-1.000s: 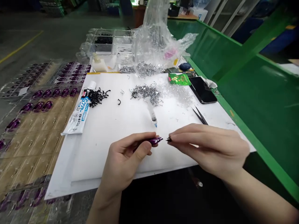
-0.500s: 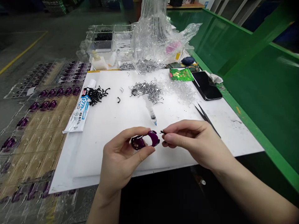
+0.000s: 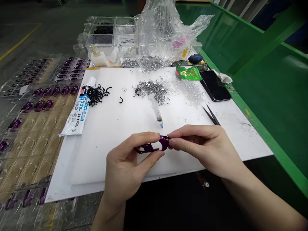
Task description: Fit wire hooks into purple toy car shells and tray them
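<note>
Two bare hands are hovering over the near middle of a white-topped bench [image 3: 108, 163]. The left hand [image 3: 127, 157] is pinching a glossy purple piece [image 3: 165, 144] between thumb and fingers; the right hand [image 3: 204, 144] is pinching a small black part [image 3: 167, 137], mostly hidden by its fingertips, at the piece's right end. Just beyond, a syringe [image 3: 158, 115] is lying before a silver heap [image 3: 154, 89]; black tweezers [image 3: 212, 116] are resting right, and a blue-and-white tube [image 3: 78, 117] is lying left beside black pieces [image 3: 98, 94]
</note>
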Tool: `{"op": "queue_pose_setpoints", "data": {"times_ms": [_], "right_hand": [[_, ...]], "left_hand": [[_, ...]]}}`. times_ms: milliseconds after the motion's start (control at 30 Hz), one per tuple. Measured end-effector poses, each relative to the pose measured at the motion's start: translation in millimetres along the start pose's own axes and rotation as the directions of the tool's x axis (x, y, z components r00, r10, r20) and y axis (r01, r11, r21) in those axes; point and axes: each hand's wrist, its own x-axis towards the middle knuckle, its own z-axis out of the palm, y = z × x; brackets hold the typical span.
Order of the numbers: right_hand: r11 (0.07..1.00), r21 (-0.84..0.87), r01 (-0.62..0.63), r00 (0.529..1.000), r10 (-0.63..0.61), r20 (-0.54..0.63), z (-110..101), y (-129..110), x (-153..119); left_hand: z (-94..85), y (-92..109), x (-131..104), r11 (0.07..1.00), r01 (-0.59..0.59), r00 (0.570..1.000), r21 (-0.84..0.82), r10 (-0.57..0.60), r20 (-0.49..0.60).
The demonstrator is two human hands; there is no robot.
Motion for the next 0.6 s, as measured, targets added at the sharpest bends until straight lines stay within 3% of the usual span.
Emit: {"op": "queue_pose_setpoints", "data": {"times_ms": [167, 400, 500, 600], "right_hand": [[0.998, -0.060, -0.020, 0.997, 0.024, 0.073, -6.1, -3.7, 1.8], [1.000, -0.017, -0.009, 0.991, 0.011, 0.132, -7.8, -2.6, 1.4], [0.996, -0.053, 0.078, 0.989, -0.071, 0.127, -7.4, 0.0, 0.6], [0.955, -0.122, 0.272, 0.960, -0.259, 0.110, -6.1, 2.7, 1.9]], "left_hand": [[-0.8, 0.9, -0.1, 0.999, 0.041, 0.998, 0.036, -0.043, 0.046], [-3.0, 5.9, 1.2, 0.989, 0.148, 0.989, -0.009, -0.148, -0.002], [-4.5, 7.6, 2.8, 0.981, 0.183, 0.983, -0.061, -0.182, 0.025], [-6.6, 8.6, 2.8, 0.970, 0.215, 0.976, -0.110, -0.209, 0.065]]}}
